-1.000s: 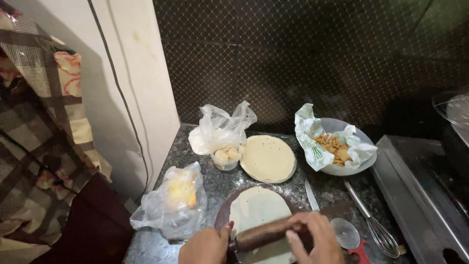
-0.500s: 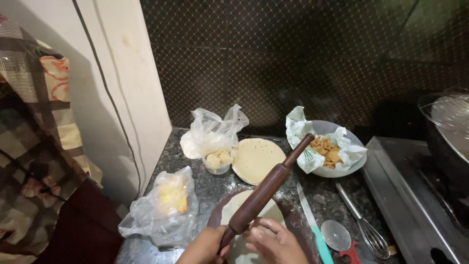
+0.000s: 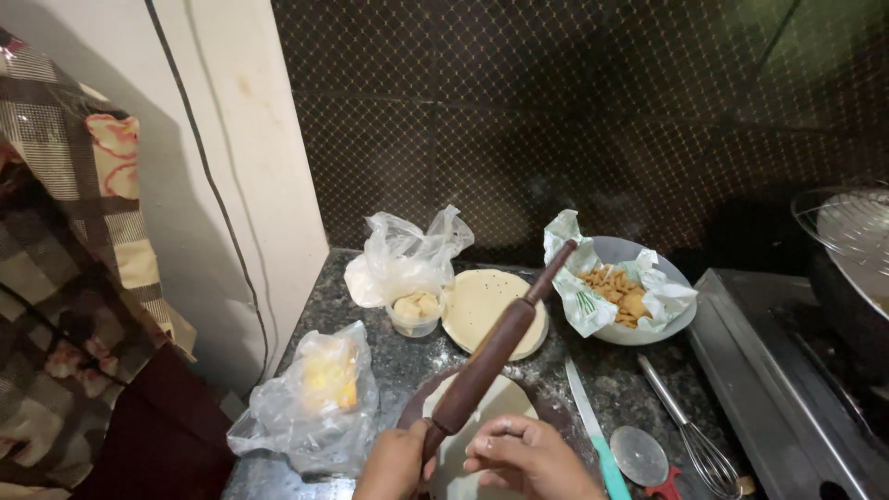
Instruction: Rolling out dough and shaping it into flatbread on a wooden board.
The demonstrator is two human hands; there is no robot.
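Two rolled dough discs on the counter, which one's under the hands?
The near disc on the dark round board, beneath the right hand. The other disc lies farther back, beside the small cup.

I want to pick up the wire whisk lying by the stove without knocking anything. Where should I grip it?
Grip the whisk by its thin straight metal handle, the upper-left end, coming from above. The handle lies flat on the counter pointing toward the lined bowl, with bare counter around it. The looped wire head sits beside the small round strainer, so it is more crowded there.
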